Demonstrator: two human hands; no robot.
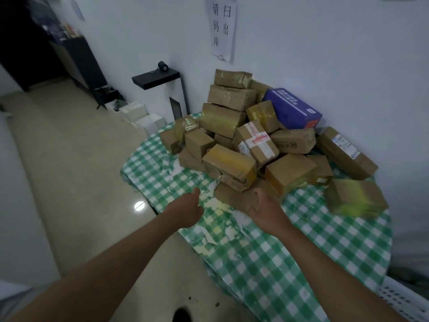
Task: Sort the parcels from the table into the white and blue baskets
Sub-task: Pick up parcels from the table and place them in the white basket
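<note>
Both grips open and empty: left hand (185, 211) and right hand (267, 209) reach toward a flat brown parcel (234, 197) just ahead. Parcel pile (255, 133) crowds the tabletop (278, 252) beyond; sorting apparently barely begun, baskets unclear.

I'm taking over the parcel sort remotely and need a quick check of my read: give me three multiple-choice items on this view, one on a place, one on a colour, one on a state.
1. Where does the blue box lie?
A. on the floor
B. at the back of the pile, by the wall
C. alone at the table's near edge

2. What colour is the tablecloth?
A. red and white check
B. plain grey
C. green and white check

3. What is the left hand doing?
A. reaching over the cloth, holding nothing
C. lifting the blue box
B. resting on the floor

Key: 1 B, it sits high against the white wall; 2 C, green squares show all over it; 3 A, no parcel is in it, while the right hand is at a brown parcel.
</note>
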